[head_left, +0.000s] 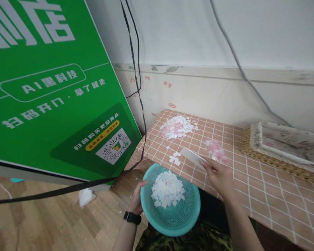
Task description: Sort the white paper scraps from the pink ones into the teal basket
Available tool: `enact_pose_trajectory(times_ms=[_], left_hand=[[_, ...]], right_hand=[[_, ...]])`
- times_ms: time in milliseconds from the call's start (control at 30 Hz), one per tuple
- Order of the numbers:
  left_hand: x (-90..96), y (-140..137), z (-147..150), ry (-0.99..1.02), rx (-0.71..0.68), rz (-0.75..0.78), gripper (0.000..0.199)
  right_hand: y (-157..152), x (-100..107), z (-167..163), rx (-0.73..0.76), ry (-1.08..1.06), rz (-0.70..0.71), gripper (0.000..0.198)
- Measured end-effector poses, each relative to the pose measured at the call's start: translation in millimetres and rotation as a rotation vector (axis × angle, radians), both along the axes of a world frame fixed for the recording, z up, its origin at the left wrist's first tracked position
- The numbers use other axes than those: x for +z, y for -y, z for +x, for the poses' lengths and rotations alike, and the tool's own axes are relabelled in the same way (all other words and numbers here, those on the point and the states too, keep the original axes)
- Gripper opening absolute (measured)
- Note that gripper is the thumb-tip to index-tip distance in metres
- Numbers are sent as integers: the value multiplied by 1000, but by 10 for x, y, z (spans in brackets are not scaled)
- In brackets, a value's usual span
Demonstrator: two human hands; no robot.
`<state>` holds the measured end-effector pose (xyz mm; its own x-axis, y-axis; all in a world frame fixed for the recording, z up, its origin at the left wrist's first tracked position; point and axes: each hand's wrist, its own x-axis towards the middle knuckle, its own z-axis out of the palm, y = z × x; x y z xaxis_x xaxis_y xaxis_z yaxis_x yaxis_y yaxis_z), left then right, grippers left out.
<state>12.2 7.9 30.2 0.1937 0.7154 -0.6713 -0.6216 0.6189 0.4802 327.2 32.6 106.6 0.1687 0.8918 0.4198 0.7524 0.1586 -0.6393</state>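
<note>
My left hand (137,196) grips the left rim of a teal plastic colander (172,223) held below the table's front edge. A heap of small white paper scraps (167,190) lies inside it. Over the table, my right hand (221,175) is closed on the end of a flat white strip (193,157), its exact kind unclear. Just left of the strip's tip lie a few loose white scraps (175,159). Farther back is a larger pile of white and pink scraps (177,127). Beyond my right hand sits a smaller pink pile (216,151).
A brown checked tablecloth (253,181) covers the table. At its right stands a woven basket (253,148) with a cloth lining. A large green sign panel (42,139) rises on the left, with a black cable (141,115) hanging beside it. A white crumpled bag (86,197) lies on the wooden floor.
</note>
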Motion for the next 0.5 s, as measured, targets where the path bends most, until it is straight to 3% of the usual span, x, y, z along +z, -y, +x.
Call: enact_pose_trajectory(times_ms=[200, 300, 500], left_hand=[[78, -22, 20, -28, 81, 34, 17], [116, -43, 35, -52, 141, 55, 16], [97, -61, 29, -6, 122, 83, 20]], right_hand=[[61, -62, -98, -105, -97, -161, 36], [-25, -88, -147, -82, -195, -225, 41], [-74, -58, -222, -11, -253, -231, 38]])
